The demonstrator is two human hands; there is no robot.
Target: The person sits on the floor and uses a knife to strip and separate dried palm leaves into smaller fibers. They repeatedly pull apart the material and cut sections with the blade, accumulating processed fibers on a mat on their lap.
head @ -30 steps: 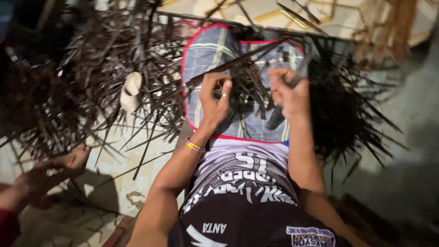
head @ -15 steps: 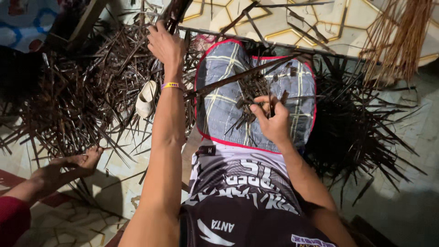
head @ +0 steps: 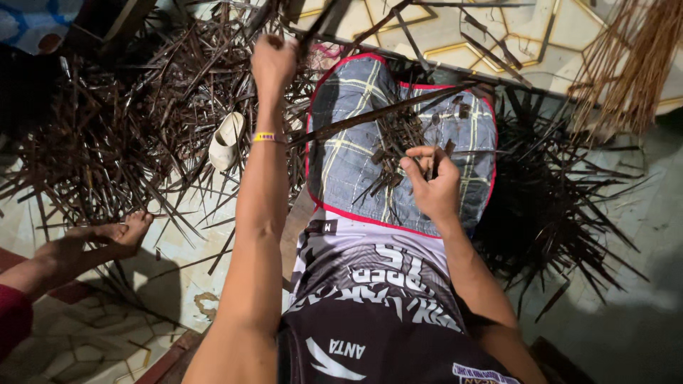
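My left hand [head: 274,62] is stretched far forward and closed around a long dark leaf strip [head: 320,21] that rises toward the top of the view. My right hand [head: 430,186] rests over my lap and pinches thin dark strip scraps [head: 395,146]. These lie on a blue checked cloth with red edging [head: 341,163] spread across my knees. A long dark stick [head: 388,112] crosses the cloth from left to upper right.
Heaps of dark dried leaf strips cover the tiled floor at left [head: 107,142] and right [head: 555,206]. A white sandal [head: 226,141] lies in the left heap. Another person's bare foot [head: 99,242] is at lower left. Tan straw [head: 626,64] hangs at upper right.
My left hand left my lap, reached forward and up, and closed on a strip. My right hand slid down over the cloth and now pinches scraps.
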